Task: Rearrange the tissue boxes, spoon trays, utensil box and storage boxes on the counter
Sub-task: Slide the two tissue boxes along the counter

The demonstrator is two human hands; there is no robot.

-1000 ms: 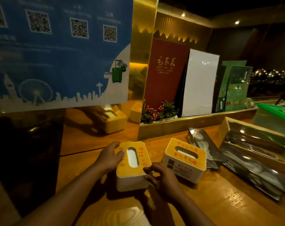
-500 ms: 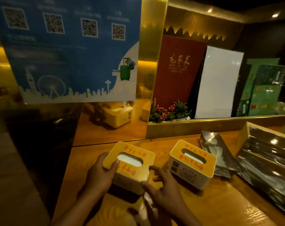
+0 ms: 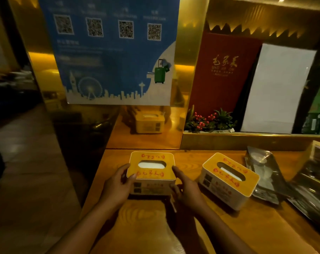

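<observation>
Left hand [image 3: 119,182] and right hand [image 3: 187,189] each have a closed grip on the tissue box [image 3: 151,171] near the left edge of the worktop [image 3: 146,226], so a sloppy shove could send it off, or into the other box [image 3: 228,180].

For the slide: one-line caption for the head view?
Left hand and right hand grip a yellow-topped white tissue box on a wooden counter, second box alongside.

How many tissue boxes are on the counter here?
2. The left tissue box is held between left hand and right hand; the right tissue box stands apart, angled. The one in the gold panel is a reflection.
</observation>
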